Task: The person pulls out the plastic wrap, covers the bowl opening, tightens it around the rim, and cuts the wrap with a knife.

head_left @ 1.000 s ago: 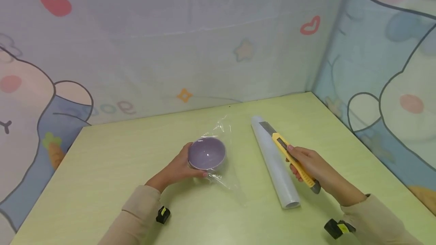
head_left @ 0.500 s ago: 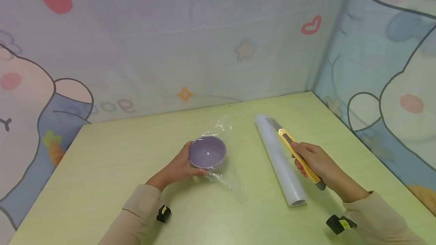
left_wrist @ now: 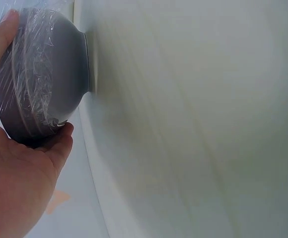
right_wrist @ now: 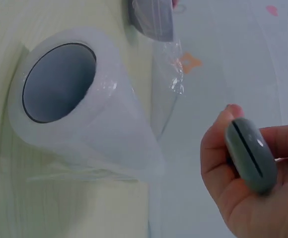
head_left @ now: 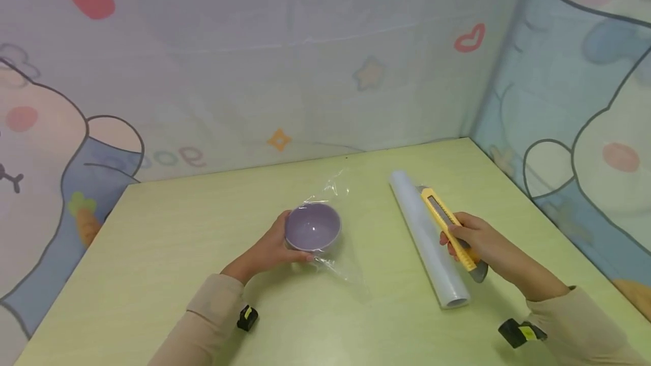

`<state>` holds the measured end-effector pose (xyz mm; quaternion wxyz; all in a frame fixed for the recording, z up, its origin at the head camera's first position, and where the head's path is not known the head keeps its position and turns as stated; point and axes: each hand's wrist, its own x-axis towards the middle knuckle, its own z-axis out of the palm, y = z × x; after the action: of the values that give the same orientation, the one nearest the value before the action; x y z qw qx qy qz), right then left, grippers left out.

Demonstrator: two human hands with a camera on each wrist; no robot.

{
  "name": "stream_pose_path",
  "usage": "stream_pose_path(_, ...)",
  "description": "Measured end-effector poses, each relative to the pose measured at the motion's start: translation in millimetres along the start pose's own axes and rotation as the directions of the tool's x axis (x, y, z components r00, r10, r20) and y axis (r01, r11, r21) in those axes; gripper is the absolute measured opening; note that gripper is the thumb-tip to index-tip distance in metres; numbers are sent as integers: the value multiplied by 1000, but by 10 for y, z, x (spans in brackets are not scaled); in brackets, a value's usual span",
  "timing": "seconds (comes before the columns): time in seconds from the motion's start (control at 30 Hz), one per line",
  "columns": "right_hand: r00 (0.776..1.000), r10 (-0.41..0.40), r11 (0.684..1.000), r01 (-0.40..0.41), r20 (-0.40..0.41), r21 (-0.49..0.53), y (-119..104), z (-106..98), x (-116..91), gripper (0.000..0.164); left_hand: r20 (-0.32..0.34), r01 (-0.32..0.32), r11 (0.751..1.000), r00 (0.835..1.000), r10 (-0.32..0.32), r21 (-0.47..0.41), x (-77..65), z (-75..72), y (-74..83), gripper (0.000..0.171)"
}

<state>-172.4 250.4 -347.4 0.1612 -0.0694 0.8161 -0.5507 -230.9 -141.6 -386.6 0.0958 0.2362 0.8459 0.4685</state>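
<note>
My left hand (head_left: pixel 274 247) grips the side of a purple bowl (head_left: pixel 312 229), thumb toward me at its near rim. Clear plastic wrap (head_left: pixel 342 267) covers the bowl and trails off its right side. In the left wrist view the wrap (left_wrist: pixel 37 69) clings in creases round the bowl's wall (left_wrist: pixel 68 74), whose foot is close to the table. My right hand (head_left: pixel 480 242) holds a yellow utility knife (head_left: pixel 438 210) above the table, with only a short bit of blade showing at its front. In the right wrist view the knife's grey end (right_wrist: pixel 251 156) points at the camera.
A roll of plastic wrap (head_left: pixel 429 242) lies on the pale green table (head_left: pixel 152 264) between the bowl and my right hand. Its hollow core (right_wrist: pixel 59 82) faces the right wrist camera. A cartoon-printed cloth (head_left: pixel 229 72) hangs along the back and sides.
The knife's long blade has slid back into the handle until just a tip shows, and the knife has shifted right. The roll lies slightly further right in view. My left hand keeps its hold.
</note>
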Motion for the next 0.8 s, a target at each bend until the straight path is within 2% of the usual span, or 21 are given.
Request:
stream_pose_path(0.1, 1000, -4, 999, 4, 10, -47, 21, -67, -13, 34, 0, -4, 1000, 1000, 4, -8, -5, -1, 25, 93)
stream_pose_path(0.27, 999, -38, 997, 39, 22, -69, 69, -190, -32, 52, 7, -1, 1000, 1000, 1, -16, 2, -3, 14, 94)
stream_pose_path(0.43, 998, -41, 998, 38, -49, -45, 145, -314, -27, 54, 12, 0, 1000, 1000, 0, -14, 0, -8, 9, 94)
stream_pose_path(0.5, 997, -20, 999, 17, -77, -40, 191, -379, -20, 54, 17, 2, 1000, 1000, -2, -20, -3, -9, 22, 93)
stream_pose_path(0.57, 996, 16, 999, -20, -90, -47, 245, -442, -12, 55, 11, -4, 1000, 1000, 4, -20, 21, 7, -57, 94)
stream_pose_path(0.7, 989, 88, 990, -100, -120, -101, 359, -535, 38, 59, 8, -5, 999, 1000, 5, -33, 24, 18, -69, 93)
stream_pose_path(0.8, 975, 154, 969, -180, -162, -167, 429, -583, 73, 60, 19, 3, 999, 1000, -2, -37, -6, 1, 36, 92)
